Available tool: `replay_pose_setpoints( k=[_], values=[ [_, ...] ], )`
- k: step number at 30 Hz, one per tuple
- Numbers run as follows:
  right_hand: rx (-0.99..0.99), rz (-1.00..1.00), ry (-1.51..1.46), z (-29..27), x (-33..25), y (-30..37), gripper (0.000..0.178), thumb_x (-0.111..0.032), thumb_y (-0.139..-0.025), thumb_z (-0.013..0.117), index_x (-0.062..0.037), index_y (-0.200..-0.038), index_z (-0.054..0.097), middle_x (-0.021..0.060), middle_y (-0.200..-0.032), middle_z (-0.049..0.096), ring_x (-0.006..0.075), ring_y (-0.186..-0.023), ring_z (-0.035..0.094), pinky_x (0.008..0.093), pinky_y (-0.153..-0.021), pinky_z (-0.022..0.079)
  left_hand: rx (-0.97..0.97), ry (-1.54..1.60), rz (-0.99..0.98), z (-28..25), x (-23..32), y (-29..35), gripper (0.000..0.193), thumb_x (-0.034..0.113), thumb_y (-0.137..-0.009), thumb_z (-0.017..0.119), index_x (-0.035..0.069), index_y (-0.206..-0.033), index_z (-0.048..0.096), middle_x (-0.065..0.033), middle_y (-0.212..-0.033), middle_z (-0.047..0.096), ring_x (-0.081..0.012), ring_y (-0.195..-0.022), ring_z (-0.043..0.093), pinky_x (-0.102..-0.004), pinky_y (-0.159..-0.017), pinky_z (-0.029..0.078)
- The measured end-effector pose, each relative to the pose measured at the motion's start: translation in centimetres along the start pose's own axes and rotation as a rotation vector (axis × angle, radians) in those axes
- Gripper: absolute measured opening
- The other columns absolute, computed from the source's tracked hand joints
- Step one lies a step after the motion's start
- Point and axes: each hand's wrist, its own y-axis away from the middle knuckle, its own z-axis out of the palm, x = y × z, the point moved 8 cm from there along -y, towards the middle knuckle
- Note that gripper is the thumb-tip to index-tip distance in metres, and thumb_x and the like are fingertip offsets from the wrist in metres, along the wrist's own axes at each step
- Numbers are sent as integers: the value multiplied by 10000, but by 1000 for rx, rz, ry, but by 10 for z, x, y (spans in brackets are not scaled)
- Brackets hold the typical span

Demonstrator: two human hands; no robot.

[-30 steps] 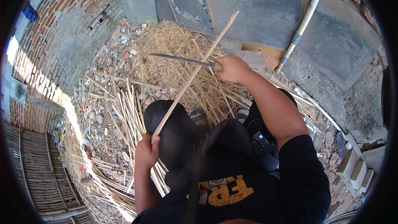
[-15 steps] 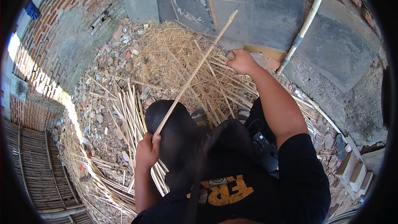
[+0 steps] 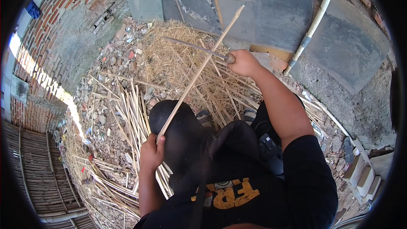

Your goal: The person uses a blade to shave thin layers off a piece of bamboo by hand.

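A long pale bamboo strip [image 3: 193,81] slants up and away from my left hand [image 3: 151,152], which grips its near end beside my left knee. My right hand [image 3: 244,63] is closed round the short wooden handle of a knife [image 3: 193,45]. Its long, thin dark blade points left and crosses the strip in its upper half. Whether the edge touches the strip or passes just behind it, I cannot tell. Below the two hands lies a heap of straw-coloured shavings [image 3: 167,55] on the ground.
Many split bamboo strips [image 3: 131,121] lie by my left leg, over rubble. A brick wall [image 3: 63,29] rises at left, a dark board [image 3: 275,17] stands ahead, and a white pipe [image 3: 316,23] leans at right. A woven bamboo panel [image 3: 38,165] is at lower left.
The knife blade has swung into plain view across the strip, pointing left. My right hand has shifted slightly left; my left hand and the strip have hardly moved.
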Motion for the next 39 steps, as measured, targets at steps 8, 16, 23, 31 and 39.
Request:
replay_pose_setpoints(
  k=[8, 16, 23, 31, 39],
  values=[
    [-17, 61, -4, -5, 6, 10, 373, -217, -770, 689, -60, -1109, 703, 214, -1003, 713, 378, -949, 680, 448, -858, 541, -9, -23, -5, -2, 4, -1, 490, 463, -1005, 546, -13, -890, 564, -286, -685, 612, -505, -704, 624, -537, -622, 470],
    [-177, -196, 259, 25, -46, 28, 253, -236, -740, 717, -117, -962, 697, 158, -884, 710, 360, -886, 692, 482, -783, 550, -31, -33, -51, -2, 3, 1, 469, 445, -999, 556, -17, -927, 574, -297, -725, 626, -506, -737, 634, -537, -648, 482],
    [-73, -123, 97, 6, -21, 12, 330, -258, -760, 731, -125, -1063, 724, 184, -905, 710, 376, -881, 682, 466, -782, 540, 8, 34, -28, -2, -2, 3, 435, 408, -991, 579, -21, -918, 570, -298, -731, 629, -507, -761, 638, -534, -662, 489],
    [-19, -26, 49, 2, 1, 14, 453, -277, -795, 724, -79, -1202, 696, 239, -975, 706, 375, -942, 678, 426, -843, 536, -37, -1, -128, -5, 4, 3, 487, 465, -978, 571, -15, -895, 577, -295, -754, 646, -500, -780, 647, -550, -695, 500],
    [-101, -165, 161, 14, -41, 27, 341, -248, -775, 714, -111, -1088, 717, 192, -892, 708, 382, -893, 681, 471, -797, 542, -50, -33, -131, -2, -2, 4, 502, 490, -982, 552, 1, -866, 559, -293, -743, 648, -503, -765, 647, -561, -692, 502]
  ],
)
